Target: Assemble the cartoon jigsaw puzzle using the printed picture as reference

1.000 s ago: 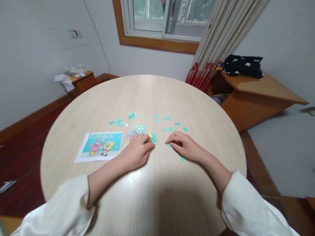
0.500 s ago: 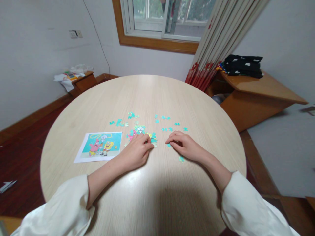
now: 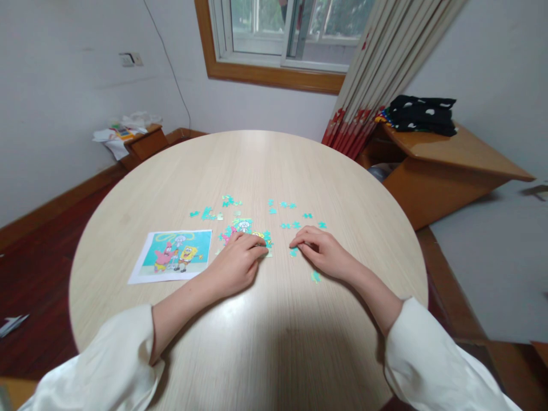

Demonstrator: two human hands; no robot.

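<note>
A partly assembled jigsaw puzzle (image 3: 243, 225) with cartoon figures lies on the round table, its near part covered by my left hand (image 3: 237, 262). The fingers of that hand are curled together over the puzzle's lower right part; what is under or between the tips is hidden. To the right, my right hand (image 3: 326, 252) has its thumb and fingers drawn together at the tips. Just below those tips is a small teal puzzle piece (image 3: 293, 253); whether the fingers grip anything is too small to tell. Another loose piece (image 3: 315, 277) sits below the right hand.
A printed reference picture (image 3: 175, 254) lies left of the puzzle. Several teal pieces (image 3: 287, 205) are scattered beyond the right hand, and more pieces (image 3: 208, 213) lie behind the puzzle on the left. The pale round table (image 3: 265, 165) stands before a window and a curtain (image 3: 363, 85).
My left fingers have shifted slightly over the puzzle, with the index finger straighter. My right fingertips have moved a little up and to the right, uncovering more of the piece below them.
</note>
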